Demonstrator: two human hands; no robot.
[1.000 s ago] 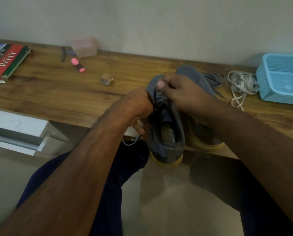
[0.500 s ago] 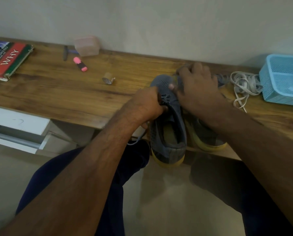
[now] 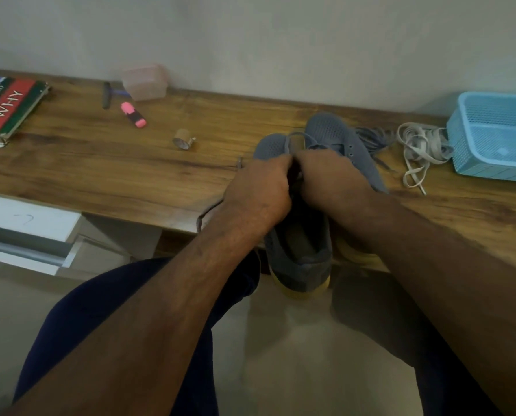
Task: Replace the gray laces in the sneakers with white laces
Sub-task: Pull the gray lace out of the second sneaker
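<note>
Both hands meet over the eyelet area of the near grey knit sneaker with a yellow sole (image 3: 298,259), which sits heel-out over the front edge of the brown wooden table (image 3: 106,166). The left hand (image 3: 258,195) and right hand (image 3: 330,183) have fingers curled tightly together. A loop of thin grey lace (image 3: 294,137) rises just beyond the knuckles, so each grip appears to pinch that lace; the fingertips themselves are hidden.

Second grey sneaker (image 3: 345,145) lies just beside the first, on its right, apparently unlaced. A pulled-out dark grey lace bundle (image 3: 370,141) lies behind it. The flat white laces, tangled in a pile (image 3: 421,148), lie between that bundle and the light blue perforated plastic basket (image 3: 497,136).

Risks, as judged:
- The shoe overhangs the edge; a hard tug could tip it off onto the floor.
- The lace tip may snag in an eyelet if pulled at an angle.
- A trailing lace end (image 3: 208,211) hangs off the table and could catch.

Count: sneakers 2; white lace pile 1 (strands not separable); basket 1; red-covered book (image 3: 9,109) 1; pink highlighter (image 3: 133,115) 1; small tape roll (image 3: 183,140) 1; translucent pink box (image 3: 145,81) 1.
</note>
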